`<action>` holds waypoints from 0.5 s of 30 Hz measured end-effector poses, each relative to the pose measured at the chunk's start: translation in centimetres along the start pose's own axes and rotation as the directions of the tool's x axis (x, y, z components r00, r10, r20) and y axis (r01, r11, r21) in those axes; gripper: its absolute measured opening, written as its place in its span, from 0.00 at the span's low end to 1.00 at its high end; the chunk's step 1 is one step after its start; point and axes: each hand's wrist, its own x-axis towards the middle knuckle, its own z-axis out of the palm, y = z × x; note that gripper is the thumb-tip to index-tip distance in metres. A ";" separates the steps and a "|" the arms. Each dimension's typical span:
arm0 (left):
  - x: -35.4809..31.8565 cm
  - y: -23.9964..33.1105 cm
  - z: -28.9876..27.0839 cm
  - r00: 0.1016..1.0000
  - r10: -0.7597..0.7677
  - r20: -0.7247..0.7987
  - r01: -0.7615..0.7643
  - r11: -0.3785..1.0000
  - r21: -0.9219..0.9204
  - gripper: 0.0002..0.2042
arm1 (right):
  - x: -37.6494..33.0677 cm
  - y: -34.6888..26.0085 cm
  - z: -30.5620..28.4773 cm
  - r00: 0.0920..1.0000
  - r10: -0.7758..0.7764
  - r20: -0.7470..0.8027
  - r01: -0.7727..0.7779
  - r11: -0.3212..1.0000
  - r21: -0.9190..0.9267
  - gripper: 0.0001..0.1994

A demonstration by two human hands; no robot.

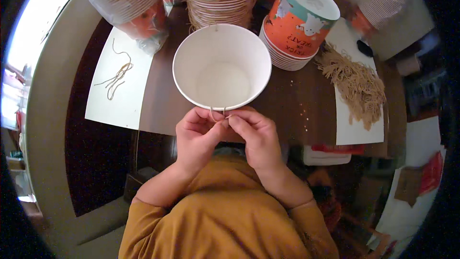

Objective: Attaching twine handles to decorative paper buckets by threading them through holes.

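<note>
A thin tan string [216, 111] is pinched between the fingertips of the left hand [197, 136] and the right hand [253, 136], which are pressed together. Just beyond them, a white paper bucket [222, 67] is held mouth-up against the knuckles. Farther right, a pile of tan strings [354, 84] is spread on white paper [357, 132].
</note>
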 end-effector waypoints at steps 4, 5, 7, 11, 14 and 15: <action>0.1 0.2 -0.2 0.996 0.091 0.013 -0.092 0.988 0.127 0.05 | 0.5 0.1 0.4 0.991 0.137 0.000 -0.134 0.968 0.210 0.09; 0.1 0.3 -0.2 0.996 0.091 0.009 -0.091 0.988 0.127 0.05 | 0.6 0.1 0.4 0.990 0.139 0.003 -0.137 0.968 0.210 0.09; 0.3 0.5 -0.1 0.986 0.164 0.006 -0.159 0.950 0.269 0.04 | 0.9 0.2 0.4 0.982 0.189 0.014 -0.186 0.941 0.282 0.09; 1.1 1.1 -0.7 0.942 0.302 0.149 -0.320 0.663 0.677 0.04 | 1.5 0.0 0.2 0.955 0.291 0.046 -0.287 0.881 0.377 0.09; 1.5 1.4 0.0 0.779 0.521 0.348 -0.578 0.383 0.721 0.05 | 1.4 -0.3 -0.2 0.946 0.323 0.040 -0.313 0.870 0.380 0.09; 1.6 1.2 -0.1 0.746 0.555 0.367 -0.606 0.337 0.721 0.06 | 1.4 -0.6 0.0 0.948 0.313 0.057 -0.309 0.863 0.399 0.09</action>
